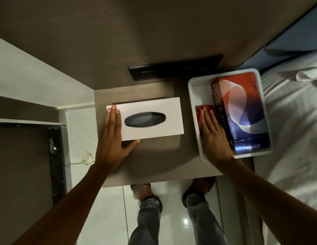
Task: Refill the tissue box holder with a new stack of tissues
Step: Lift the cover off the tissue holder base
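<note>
The white tissue box holder (154, 106) lies flat on the small wooden table (136, 91), its dark oval slot facing up and showing no tissue. My left hand (112, 138) grips the holder's left end, fingers flat on top and thumb along the near edge. A red and blue Premier tissue box (242, 110) lies in a white tray (192, 89) at the table's right. My right hand (213, 135) rests inside the tray, fingers extended flat against the box's left side and over a small red item (199, 112).
A dark wall panel (171, 68) sits behind the table. A bed with white sheets (295, 112) adjoins the tray on the right. White wall and a dark frame stand at left. My feet are on the glossy tile floor below the table's front edge.
</note>
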Action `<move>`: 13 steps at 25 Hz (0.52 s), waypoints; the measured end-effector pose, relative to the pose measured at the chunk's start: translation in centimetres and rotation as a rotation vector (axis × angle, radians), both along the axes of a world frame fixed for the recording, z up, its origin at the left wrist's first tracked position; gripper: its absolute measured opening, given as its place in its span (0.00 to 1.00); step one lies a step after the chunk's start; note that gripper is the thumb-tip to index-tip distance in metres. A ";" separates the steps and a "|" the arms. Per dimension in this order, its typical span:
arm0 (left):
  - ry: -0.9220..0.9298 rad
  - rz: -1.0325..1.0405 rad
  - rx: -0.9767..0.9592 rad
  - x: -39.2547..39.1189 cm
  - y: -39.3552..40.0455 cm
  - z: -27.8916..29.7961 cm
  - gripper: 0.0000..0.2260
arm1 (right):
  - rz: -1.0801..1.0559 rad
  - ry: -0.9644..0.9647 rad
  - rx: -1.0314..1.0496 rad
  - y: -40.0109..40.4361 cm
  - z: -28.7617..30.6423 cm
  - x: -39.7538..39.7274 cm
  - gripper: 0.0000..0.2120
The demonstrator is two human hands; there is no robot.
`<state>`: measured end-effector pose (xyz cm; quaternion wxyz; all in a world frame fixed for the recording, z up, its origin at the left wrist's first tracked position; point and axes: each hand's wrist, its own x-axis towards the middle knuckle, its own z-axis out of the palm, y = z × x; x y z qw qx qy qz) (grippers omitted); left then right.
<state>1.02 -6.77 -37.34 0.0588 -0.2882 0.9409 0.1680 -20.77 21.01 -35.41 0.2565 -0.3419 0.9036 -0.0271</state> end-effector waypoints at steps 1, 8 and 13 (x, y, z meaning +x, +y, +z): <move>0.000 0.001 -0.009 0.0 0.0 0.0 0.55 | -0.013 -0.031 -0.019 -0.1 0.1 -0.1 0.45; 0.141 0.082 0.153 0.2 0.6 0.9 0.56 | -0.373 -0.225 -0.270 -1.7 3.7 -0.5 0.44; 0.240 0.625 0.359 -1.5 0.5 2.5 0.42 | -0.509 -0.343 -0.561 -7.7 6.1 1.8 0.29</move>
